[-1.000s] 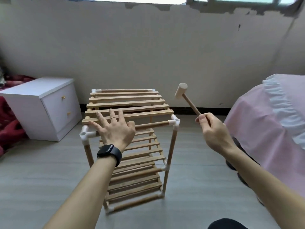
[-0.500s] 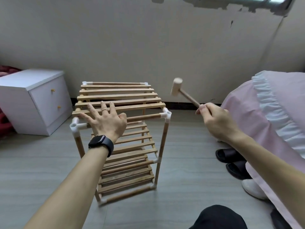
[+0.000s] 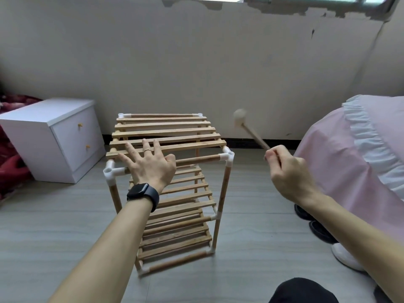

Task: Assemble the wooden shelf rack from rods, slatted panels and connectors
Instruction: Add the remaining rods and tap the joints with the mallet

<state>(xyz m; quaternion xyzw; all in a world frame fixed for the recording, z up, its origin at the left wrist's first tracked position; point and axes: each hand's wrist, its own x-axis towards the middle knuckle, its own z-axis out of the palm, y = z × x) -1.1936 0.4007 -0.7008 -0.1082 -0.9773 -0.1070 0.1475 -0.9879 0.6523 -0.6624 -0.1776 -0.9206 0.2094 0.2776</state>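
Observation:
A wooden shelf rack (image 3: 175,193) of rods, slatted panels and white corner connectors stands upright on the floor in the middle. My left hand (image 3: 150,165) lies flat with spread fingers on the front of its top slatted panel (image 3: 164,132). To the right of the rack, my right hand (image 3: 288,173) grips the handle of a small wooden mallet (image 3: 249,130). The blurred mallet head hangs in the air above and to the right of the near right top connector (image 3: 228,157), not touching it.
A white two-drawer cabinet (image 3: 54,136) stands left of the rack, with red fabric (image 3: 11,162) beyond it. A pink-covered bed (image 3: 360,154) fills the right side, with dark and white shoes (image 3: 321,230) beneath its edge. The wall runs close behind the rack.
The mallet head has swung a little downward and now blurs with motion. My left hand stays flat on the top panel. The camera view has shifted slightly.

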